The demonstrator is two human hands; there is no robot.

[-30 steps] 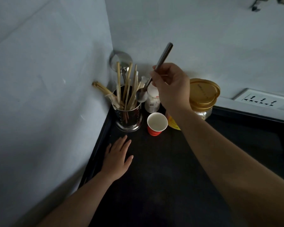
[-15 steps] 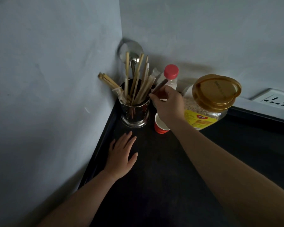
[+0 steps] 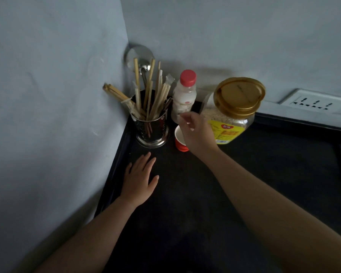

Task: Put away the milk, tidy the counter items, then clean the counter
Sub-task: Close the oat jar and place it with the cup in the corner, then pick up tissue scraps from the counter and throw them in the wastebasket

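- Step in hand: tidying the counter items, judging by the right hand (image 3: 197,133) poised among the corner cluster. Wiping not yet begun; no cloth in view.
- Task's thing: bottle (image 3: 184,97), white contents, red cap on, probably the milk. It stands upright at the back of the counter (image 3: 185,203), between the holder (image 3: 152,131) and the jar (image 3: 230,115), near the wall. Not yet put away.
- Next move, as a judgement: the right hand needs a short reach forward to wrap the bottle's body, then a straight lift clear of the chopsticks (image 3: 152,95) and the jar lid. The cup (image 3: 180,141) directly under the hand is light and could tip if brushed.
- Right hand: above the cup, just in front of the bottle. Fingers loosely bent, thumb and forefinger close together; nothing visible between them. Fingertips are blurred, so contact with the bottle cannot be told.
- Left hand (image 3: 140,180): palm down on the bare counter, fingers straight and slightly spread, holding nothing. Near the holder's base, apart from it.
- Holder: steel, full of chopsticks, with a dark handle at its right rim; stands in the corner, just beside the bottle.
- Jar: gold lid on, grain-like contents, just right of the right hand.
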